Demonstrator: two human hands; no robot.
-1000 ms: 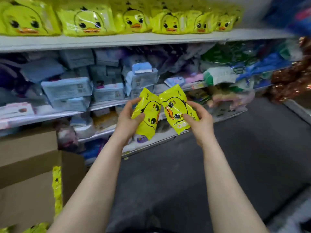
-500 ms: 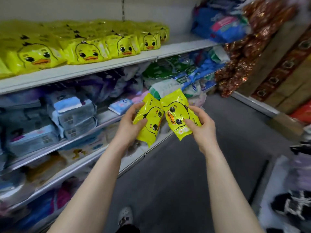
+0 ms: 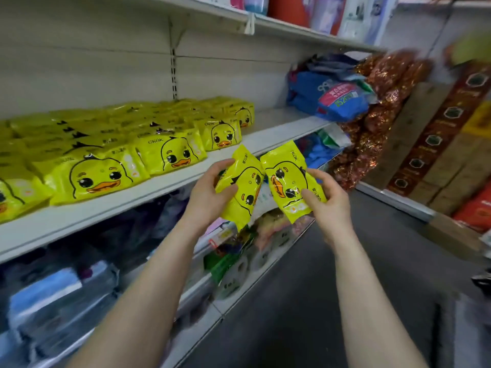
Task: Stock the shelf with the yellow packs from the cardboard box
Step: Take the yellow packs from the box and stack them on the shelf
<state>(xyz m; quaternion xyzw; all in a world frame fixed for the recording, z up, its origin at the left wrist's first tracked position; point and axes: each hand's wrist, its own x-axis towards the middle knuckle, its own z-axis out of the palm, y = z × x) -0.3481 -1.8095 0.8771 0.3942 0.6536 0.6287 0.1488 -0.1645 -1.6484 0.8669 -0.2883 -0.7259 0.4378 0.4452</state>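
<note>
The left hand (image 3: 210, 192) is gripping one yellow duck-faced pack, the left pack (image 3: 243, 189), with its thumb on the front and its fingers curled behind the edge. The right hand (image 3: 328, 201) is pinching a second one, the right pack (image 3: 287, 181), in the same way. The two packs are touching along their inner edges. Both are tilting and hanging in the air just in front of the shelf (image 3: 281, 128), near its front lip and not yet resting on it.

Just beyond them the stocked packs (image 3: 170, 155) are lying in rows along that shelf. Five duck faces are showing across the front, the leftmost cut by the frame edge, and more are sitting behind, too overlapped to count. Between the last yellow row and the pile of blue bags (image 3: 332, 102) a bare stretch of shelf is lying open, and these two are probably heading there.

So the job is looking well advanced but not finished: two packs are in hand and neither is placed. The cardboard box is lying outside the view, so I cannot tell how many are remaining in it.
</note>
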